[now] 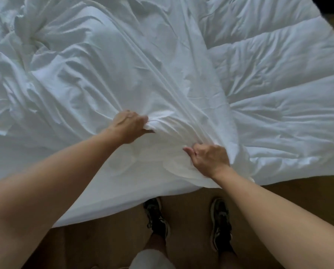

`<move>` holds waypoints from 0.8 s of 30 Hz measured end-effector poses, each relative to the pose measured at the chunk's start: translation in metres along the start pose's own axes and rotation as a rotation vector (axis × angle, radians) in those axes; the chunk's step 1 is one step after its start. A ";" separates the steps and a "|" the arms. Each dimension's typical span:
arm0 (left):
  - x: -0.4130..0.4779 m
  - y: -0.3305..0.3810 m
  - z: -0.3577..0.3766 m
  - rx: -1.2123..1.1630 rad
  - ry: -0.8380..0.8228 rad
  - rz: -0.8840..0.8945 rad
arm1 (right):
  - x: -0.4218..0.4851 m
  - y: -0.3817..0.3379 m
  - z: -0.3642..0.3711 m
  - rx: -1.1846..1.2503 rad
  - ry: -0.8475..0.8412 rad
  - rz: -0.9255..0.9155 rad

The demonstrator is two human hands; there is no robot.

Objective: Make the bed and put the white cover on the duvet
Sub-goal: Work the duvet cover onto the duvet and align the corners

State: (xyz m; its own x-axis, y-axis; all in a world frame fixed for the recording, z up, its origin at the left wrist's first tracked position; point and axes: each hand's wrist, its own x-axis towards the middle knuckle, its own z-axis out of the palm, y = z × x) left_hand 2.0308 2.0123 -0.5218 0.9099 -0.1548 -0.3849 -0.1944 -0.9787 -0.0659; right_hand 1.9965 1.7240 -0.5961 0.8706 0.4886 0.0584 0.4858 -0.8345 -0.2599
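A crumpled white cover (pixel 108 70) lies spread over most of the bed, its folds running toward my hands. The quilted white duvet (pixel 282 90) shows uncovered on the right side. My left hand (pixel 128 125) grips a bunch of the cover near the bed's near edge. My right hand (pixel 208 158) grips another bunch of the same cover a little lower and to the right, close to the edge. The fabric between the hands is gathered in wrinkles.
I stand at the bed's near edge on a brown floor (pixel 181 214), my two dark shoes (pixel 156 216) just under the hanging fabric. The bed's right edge meets the floor at the far right.
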 end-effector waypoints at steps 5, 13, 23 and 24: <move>-0.026 -0.014 0.013 -0.070 -0.059 0.085 | -0.002 0.000 -0.003 0.055 0.080 -0.040; -0.071 -0.045 0.033 -0.061 -0.230 -0.043 | -0.003 -0.027 -0.005 0.194 0.215 -0.054; 0.006 0.031 0.003 -0.111 0.299 0.373 | 0.021 0.061 -0.059 0.720 -0.640 0.775; 0.011 0.034 0.002 -0.184 0.262 0.389 | 0.015 0.064 -0.060 0.863 -0.701 0.776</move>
State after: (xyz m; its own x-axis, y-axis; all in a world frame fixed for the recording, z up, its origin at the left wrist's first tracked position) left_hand 2.0333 1.9772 -0.5300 0.8487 -0.5187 -0.1028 -0.4914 -0.8455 0.2091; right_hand 2.0455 1.6622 -0.5537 0.5474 0.2107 -0.8099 -0.5365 -0.6543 -0.5329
